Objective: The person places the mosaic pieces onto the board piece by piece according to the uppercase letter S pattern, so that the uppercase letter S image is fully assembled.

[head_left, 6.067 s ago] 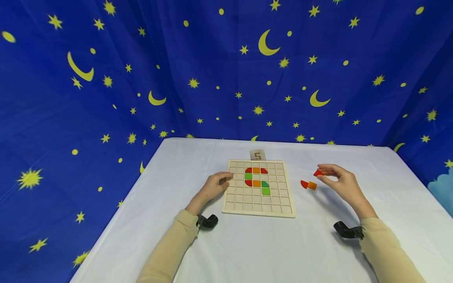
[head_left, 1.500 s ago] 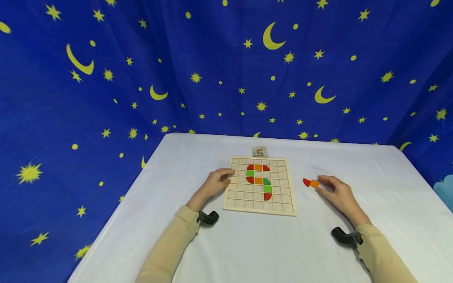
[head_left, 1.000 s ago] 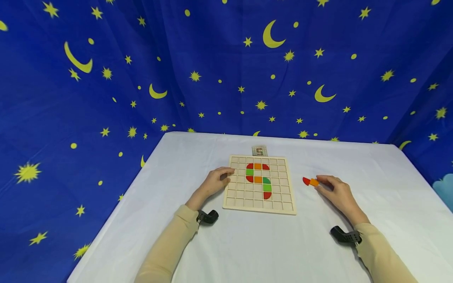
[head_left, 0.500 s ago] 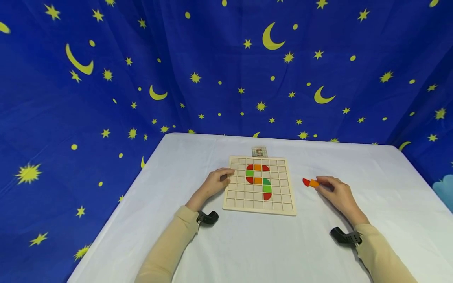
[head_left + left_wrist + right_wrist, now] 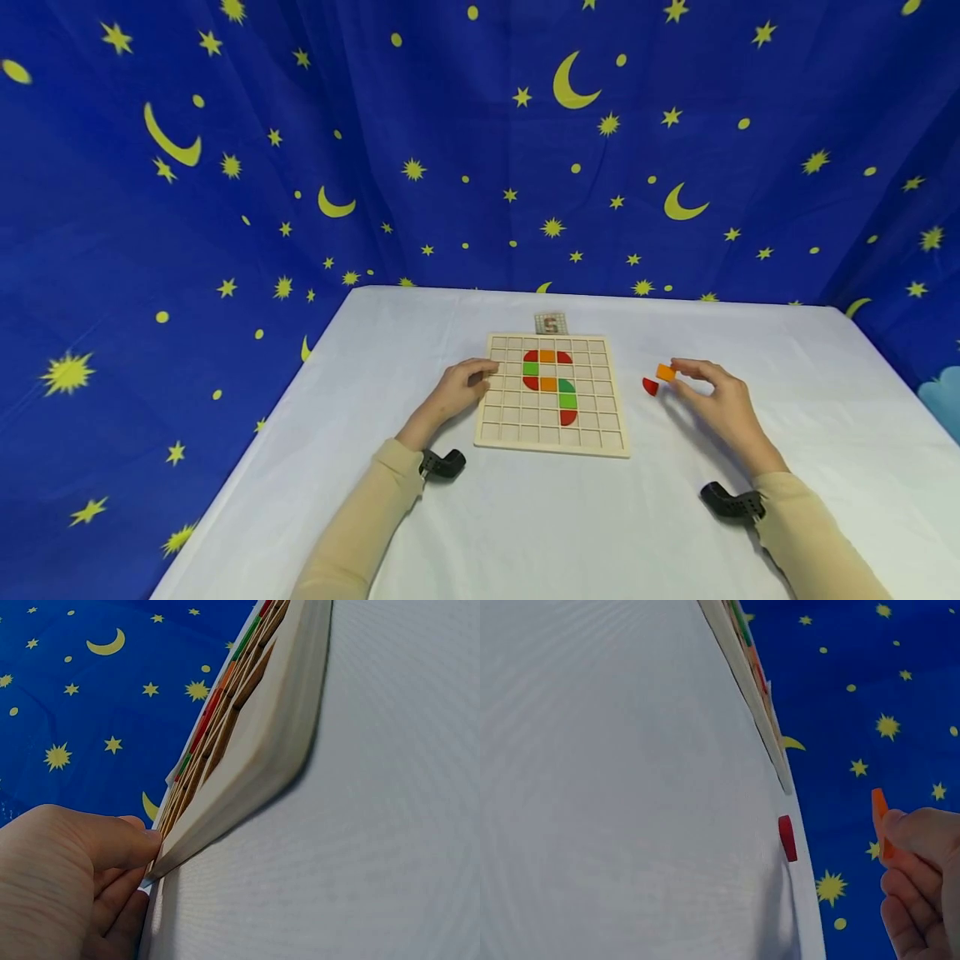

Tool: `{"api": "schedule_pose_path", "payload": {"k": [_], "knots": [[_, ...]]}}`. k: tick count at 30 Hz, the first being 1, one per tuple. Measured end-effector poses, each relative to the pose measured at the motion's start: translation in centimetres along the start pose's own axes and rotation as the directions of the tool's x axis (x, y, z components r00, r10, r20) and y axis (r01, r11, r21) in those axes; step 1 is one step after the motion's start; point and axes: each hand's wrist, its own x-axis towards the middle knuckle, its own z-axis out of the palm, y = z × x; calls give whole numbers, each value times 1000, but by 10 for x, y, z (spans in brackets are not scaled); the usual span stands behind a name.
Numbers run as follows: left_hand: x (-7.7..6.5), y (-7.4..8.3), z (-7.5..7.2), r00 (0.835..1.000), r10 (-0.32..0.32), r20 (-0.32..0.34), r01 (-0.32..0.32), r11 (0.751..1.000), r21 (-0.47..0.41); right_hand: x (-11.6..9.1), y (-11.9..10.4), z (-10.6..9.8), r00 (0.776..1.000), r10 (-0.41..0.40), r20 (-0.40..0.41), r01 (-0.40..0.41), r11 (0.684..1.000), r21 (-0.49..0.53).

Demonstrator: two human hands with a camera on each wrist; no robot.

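In the head view my right hand (image 5: pixel 726 406) pinches an orange square tile (image 5: pixel 665 372) between thumb and fingertips, raised off the tablecloth. The right wrist view shows the same tile (image 5: pixel 880 823) edge-on. Just below it lies a red quarter-round tile (image 5: pixel 650 387) on the cloth. To the left is a wooden grid board (image 5: pixel 510 417), where red, orange and green tiles form a curving S-like line, its lower end a red tile (image 5: pixel 568 417). My left hand (image 5: pixel 453 392) grips the board's left edge, the thumb (image 5: pixel 135 841) on the rim.
A small card (image 5: pixel 551 323) with a gridded S pattern lies behind the board. White cloth (image 5: pixel 555 525) covers the table. A blue curtain (image 5: pixel 450 142) with yellow stars and moons hangs behind and at the sides.
Since the first frame, a red tile has joined the lower end of the board's line. In the last half second my right hand has lifted the orange tile away from the red one.
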Motion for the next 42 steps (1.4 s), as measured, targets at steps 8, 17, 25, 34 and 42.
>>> {"api": "schedule_pose_path", "payload": {"k": [8,17,25,34,42], "knots": [[-1,-1,1,1000,-14,-2,14,1000,5,3,-21,3,1000,4,-3,-4,998,57],[0,1,2,1000,4,-4,-4,1000,0,15,-57,27,992,-85,88,75,991,115],[1,-2,2,1000,20,1,-20,1000,-2,20,-85,59,971,-163,173,125,969,214],[0,-3,0,1000,18,2,-18,1000,-5,22,-105,77,958,-215,188,161,950,267],[0,-2,0,1000,5,4,-5,1000,-9,14,-107,88,944,-231,236,153,940,305]]}}
